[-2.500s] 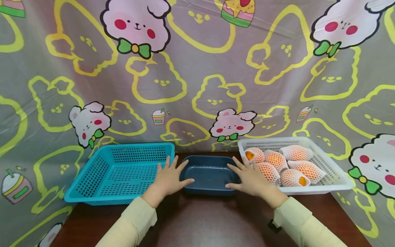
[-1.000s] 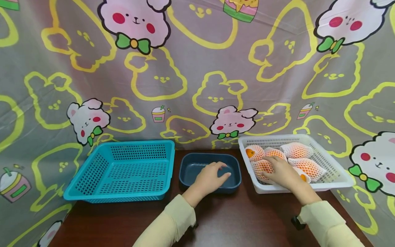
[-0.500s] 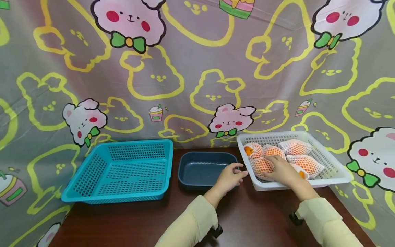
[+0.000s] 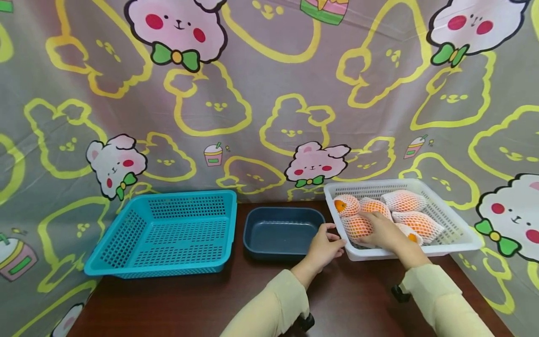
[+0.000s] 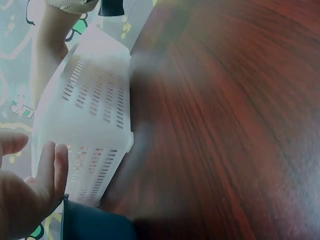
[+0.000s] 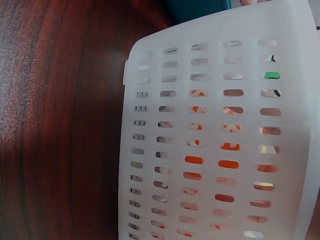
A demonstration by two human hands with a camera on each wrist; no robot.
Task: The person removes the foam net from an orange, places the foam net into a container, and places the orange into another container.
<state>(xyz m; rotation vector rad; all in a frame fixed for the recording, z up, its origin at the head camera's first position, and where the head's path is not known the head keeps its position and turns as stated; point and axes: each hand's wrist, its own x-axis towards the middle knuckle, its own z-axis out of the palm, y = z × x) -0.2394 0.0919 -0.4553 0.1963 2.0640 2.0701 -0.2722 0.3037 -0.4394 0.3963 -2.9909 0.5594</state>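
Note:
Several oranges in white foam nets, one orange (image 4: 346,206) at the left rear among them, lie in a white slotted basket (image 4: 456,249) on the right. My right hand (image 4: 387,234) reaches over the basket's front rim, its fingers curved over the netted orange (image 4: 355,228) at the front left; the palm side is hidden. Beside the basket's left rim is my left hand (image 4: 323,247), thumb and fingers spread apart with nothing held. Its fingertips are close to the rim; whether they touch it I cannot tell. In the right wrist view the basket's slotted wall hides the right hand.
An empty dark blue tub (image 4: 284,234) stands left of the white basket. Farther left is an empty turquoise basket (image 4: 177,270). Both sit on a dark brown wooden table (image 4: 168,304). A patterned cloth (image 4: 252,107) hangs behind them.
Both hands have left the sides of the dark blue tub. The right hand went into the white basket and stays on the orange; the left crossed the tub rightward to the basket's rim.

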